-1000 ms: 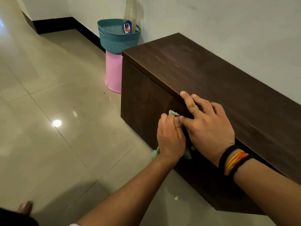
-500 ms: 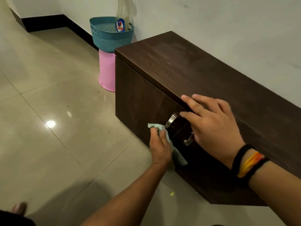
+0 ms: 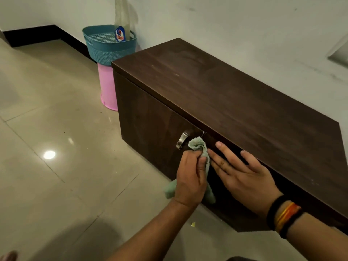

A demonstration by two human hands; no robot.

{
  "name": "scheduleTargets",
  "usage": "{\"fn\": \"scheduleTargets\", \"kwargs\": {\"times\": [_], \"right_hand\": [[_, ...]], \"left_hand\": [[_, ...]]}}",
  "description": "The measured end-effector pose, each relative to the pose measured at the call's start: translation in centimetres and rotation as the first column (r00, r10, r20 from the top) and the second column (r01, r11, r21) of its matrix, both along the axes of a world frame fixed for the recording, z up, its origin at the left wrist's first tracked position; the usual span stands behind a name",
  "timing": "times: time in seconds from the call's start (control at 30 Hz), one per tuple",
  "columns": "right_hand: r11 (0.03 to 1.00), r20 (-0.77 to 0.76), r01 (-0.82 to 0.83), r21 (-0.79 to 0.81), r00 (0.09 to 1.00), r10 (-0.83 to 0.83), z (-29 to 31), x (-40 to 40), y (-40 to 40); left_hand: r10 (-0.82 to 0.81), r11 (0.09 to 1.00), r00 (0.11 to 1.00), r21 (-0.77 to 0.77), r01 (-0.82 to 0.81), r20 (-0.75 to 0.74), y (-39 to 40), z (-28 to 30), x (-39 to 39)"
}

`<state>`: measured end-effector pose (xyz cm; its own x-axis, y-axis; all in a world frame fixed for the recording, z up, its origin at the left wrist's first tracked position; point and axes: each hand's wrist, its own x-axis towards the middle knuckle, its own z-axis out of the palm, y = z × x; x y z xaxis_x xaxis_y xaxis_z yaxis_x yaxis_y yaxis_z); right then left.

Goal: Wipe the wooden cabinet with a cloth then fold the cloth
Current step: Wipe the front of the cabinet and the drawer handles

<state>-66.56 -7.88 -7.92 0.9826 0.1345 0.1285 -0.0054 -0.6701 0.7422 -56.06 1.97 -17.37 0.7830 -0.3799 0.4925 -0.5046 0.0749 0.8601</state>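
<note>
Your left hand [image 3: 190, 178] has its fingers closed around the pale green cloth [image 3: 199, 147], bunched so that a wad pokes out above the knuckles and a loose tail hangs below the wrist. That wad sits against the dark front of the wooden cabinet [image 3: 226, 87], just right of the metal handle [image 3: 181, 141] and just under the overhanging top edge. Your right hand [image 3: 243, 176] lies open and flat on the same front panel, fingers spread, touching the cloth's right side and holding nothing. The step in hand looks like wiping the front face around the handle. To do it well, flatten the cloth under your palm rather than leaving it balled, so more fabric meets the wood. Work along the grain in overlapping strokes, and run a fold of cloth behind and around the handle where dust likely collects. Keep the right hand as a brace, but shift it off any patch you mean to wipe. The top surface shows faint pale smudges toward the far left, so it probably wants a pass too. Mind the dangling tail: it may drag on the floor [image 3: 56, 129] and pick up grit.
</note>
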Motion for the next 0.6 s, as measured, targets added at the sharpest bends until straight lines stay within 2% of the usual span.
{"fn": "scheduleTargets", "kwargs": {"times": [0.13,0.3,0.4,0.53,0.6], "right_hand": [[0.998,-0.001,-0.006,-0.061,1.0,0.006,-0.6,-0.5,-0.5],[0.995,0.01,0.0,-0.095,1.0,0.0,-1.5,-0.8,-0.3],[0.994,0.021,-0.007,-0.109,1.0,0.01,-1.1,-0.4,-0.6],[0.992,0.022,0.005,-0.13,1.0,-0.002,-1.5,-0.4,-1.0],[0.992,0.035,0.011,-0.125,0.999,-0.006,-1.8,-0.4,-0.8]], "left_hand": [[-0.078,0.996,0.997,0.032,0.078,0.002,-0.7,-2.4,-0.3],[-0.161,0.975,0.987,0.158,0.16,-0.004,0.1,-6.9,1.0],[-0.166,0.982,0.986,0.094,0.163,0.025,-0.4,-4.2,1.5],[-0.04,0.999,0.998,0.029,0.038,0.058,-1.4,-0.9,0.9],[0.01,1.0,1.0,0.015,-0.01,0.012,-1.4,-0.6,0.6]]}}
